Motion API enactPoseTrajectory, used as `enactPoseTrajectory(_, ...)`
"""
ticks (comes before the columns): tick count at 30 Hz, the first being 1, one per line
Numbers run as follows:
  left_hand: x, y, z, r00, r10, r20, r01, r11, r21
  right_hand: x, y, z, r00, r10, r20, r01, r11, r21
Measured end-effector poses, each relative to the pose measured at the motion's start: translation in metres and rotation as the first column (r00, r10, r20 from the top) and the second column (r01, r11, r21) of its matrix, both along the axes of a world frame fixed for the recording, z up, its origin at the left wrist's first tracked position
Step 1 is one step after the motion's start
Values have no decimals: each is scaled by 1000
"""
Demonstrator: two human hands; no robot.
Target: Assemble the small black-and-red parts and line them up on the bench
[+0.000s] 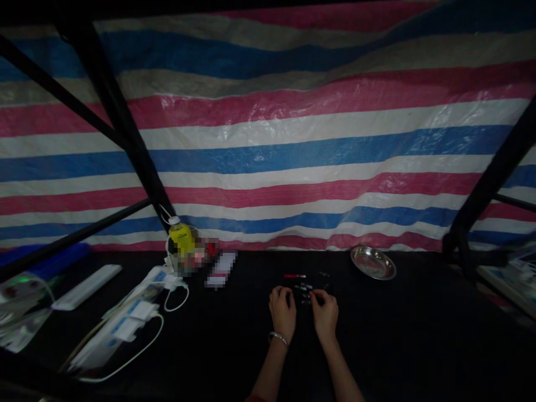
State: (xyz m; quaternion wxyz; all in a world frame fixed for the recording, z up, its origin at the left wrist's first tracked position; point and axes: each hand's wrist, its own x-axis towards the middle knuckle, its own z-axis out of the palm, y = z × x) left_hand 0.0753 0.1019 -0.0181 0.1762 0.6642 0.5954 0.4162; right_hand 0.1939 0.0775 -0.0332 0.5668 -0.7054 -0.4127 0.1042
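Left hand (pixel 282 312): low centre of the frame, resting on the dark tabletop (pixel 397 335), fingers curled – whether it grips anything cannot be told.
Right hand (pixel 324 314): just beside the left, fingertips bent at the small metal parts (pixel 305 288); grip unclear.
Red pen (pixel 294 276): just above the parts.
Steel dish (pixel 372 262): right of centre.
Yellow bottle (pixel 181 239): left of centre – against the striped tarp (pixel 293 167).

No readable text anywhere. Yellow bottle (pixel 181 237) label too small and dim to make out; items beside it are blurred out.
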Motion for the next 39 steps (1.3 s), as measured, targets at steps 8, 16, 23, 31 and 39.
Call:
enactPoseTrajectory(8, 1, 5, -2, 996, 54, 65, -54, 999, -2, 13, -6, 3, 973, -194, -122, 208, 971, 116)
enactPoseTrajectory(16, 0, 26, -5, 984, 138, 111, -126, 986, -111, 46, -8, -7, 945, -279, 170, 279, 960, 28)
enactPoseTrajectory(23, 8, 24, 10, 986, 38, 160, -48, 997, 61, 51, -6, -15, 958, -223, 181, 229, 973, -12)
enactPoseTrajectory(31, 58, 18, 40, 887, -400, -232, 417, 908, 30, 60, -8, -23, 958, -220, 185, 229, 973, -27)
enactPoseTrajectory(39, 89, 29, 40, 699, -502, -509, 458, 861, -221, 62, -11, -24, 966, -191, 176, 202, 978, -47)
